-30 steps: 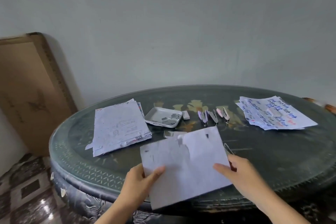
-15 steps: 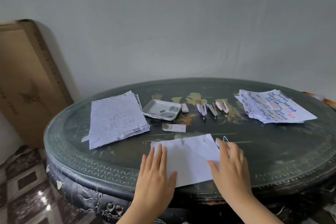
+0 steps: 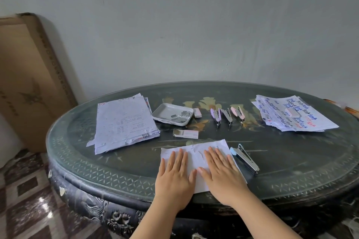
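Both hands lie flat, palms down, on a white sheet of paper (image 3: pixel 195 152) at the near edge of the desk (image 3: pixel 93 163). The left hand (image 3: pixel 173 176) covers the sheet's left part, fingers straight and slightly spread; the right hand (image 3: pixel 223 174) covers its right part the same way. Neither hand grips anything; the thumbs nearly meet over the middle of the sheet. The sheet looks creased, with its near edge close to the desk rim. Just to the right of it, not touched by the right hand, lies a blue-ended stapler (image 3: pixel 245 158), swung open. Beyond the sheet is a small staple box (image 3: pixel 186 134), slid partly open. Further back stands a white tray (image 3: pixel 165 111) holding loose strips of staples (image 3: pixel 179 118), with another small box (image 3: pixel 197 112) just beside its right end. Right of that, three staplers lie in a row: purple (image 3: pixel 216 115), grey (image 3: pixel 227 116), pink (image 3: pixel 238 113) (all three look open). On the left of the desk is a thick stack of printed papers (image 3: pixel 124 124); at the far right is a fanned stack of sheets (image 3: pixel 303 122) handwritten in blue and red, with a small pale block (image 3: pixel 291 112) on top (box or eraser, cannot tell). A flat cardboard carton (image 3: pixel 29 83) leans against the wall at left, above a patterned tile floor (image 3: pixel 23 190).
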The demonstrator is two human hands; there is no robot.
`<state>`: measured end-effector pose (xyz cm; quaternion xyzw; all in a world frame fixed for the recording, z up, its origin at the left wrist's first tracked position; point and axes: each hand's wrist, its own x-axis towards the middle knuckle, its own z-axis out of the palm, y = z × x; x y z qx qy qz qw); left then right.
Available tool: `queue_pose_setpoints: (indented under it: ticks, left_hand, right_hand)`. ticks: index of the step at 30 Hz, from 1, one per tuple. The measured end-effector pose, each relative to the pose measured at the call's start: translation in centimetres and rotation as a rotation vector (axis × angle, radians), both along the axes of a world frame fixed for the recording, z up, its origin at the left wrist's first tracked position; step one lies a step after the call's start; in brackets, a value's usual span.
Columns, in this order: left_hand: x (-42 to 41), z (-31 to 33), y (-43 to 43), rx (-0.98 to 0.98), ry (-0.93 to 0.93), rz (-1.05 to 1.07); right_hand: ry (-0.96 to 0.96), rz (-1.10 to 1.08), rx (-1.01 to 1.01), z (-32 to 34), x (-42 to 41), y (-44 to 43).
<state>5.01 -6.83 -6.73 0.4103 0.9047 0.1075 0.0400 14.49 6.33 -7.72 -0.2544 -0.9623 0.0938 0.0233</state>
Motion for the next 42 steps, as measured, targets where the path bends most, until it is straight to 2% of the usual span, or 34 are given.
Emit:
queue_pose_setpoints:
  ticks: [6,14,17,20,23,25,28,31,33,34,36,40,42]
  left_hand:
    - [-1.7,1.0,-3.2,-0.028,-0.023,0.124]
    - [-1.9,1.1,-4.1,-0.026,-0.035,0.128]
    - [-1.9,1.2,-4.2,-0.035,-0.044,0.123]
    - [-1.8,1.2,-4.7,-0.051,-0.04,0.128]
    - [-1.7,1.4,-6.0,-0.073,-0.017,0.123]
    - [-1.6,1.7,-7.0,-0.107,-0.002,0.077]
    - [-1.7,2.5,-8.1,-0.161,0.003,-0.073]
    - [-2.2,3.9,-9.4,-0.284,-0.048,-0.327]
    - [-2.4,4.5,-10.0,-0.343,-0.062,-0.493]
    - [-2.5,4.6,-10.2,-0.3,-0.062,-0.543]
    - [-2.1,5.1,-9.9,-0.082,-0.131,-0.523]
    - [-0.5,6.7,-8.8,0.614,-0.342,-0.199]
    - [0.0,7.6,-8.2,0.768,-0.489,-0.061]
  right_hand:
    - [-0.007,-0.121,-0.011,0.3,1.7,1.4]
    - [-0.07,-0.213,-0.005,0.2,1.8,1.4]
    - [-0.042,-0.163,0.024,0.0,2.2,1.5]
    - [0.021,-0.023,0.186,0.0,4.2,1.5]
    - [-0.034,0.169,0.246,0.3,7.6,1.2]
    - [-0.055,0.302,0.27,0.6,9.4,1.3]
    - [-0.046,0.385,0.277,1.0,10.4,1.7]
    - [0.063,0.38,0.076,2.0,10.9,2.4]
    - [0.23,0.289,-0.109,3.8,11.3,2.4]
    - [0.299,0.239,-0.173,5.0,11.4,2.5]
    - [0.386,0.189,-0.288,7.2,11.3,2.6]
    - [0.52,0.11,-0.41,11.1,10.1,2.8]
    - [0.613,0.076,-0.489,12.0,9.3,3.0]
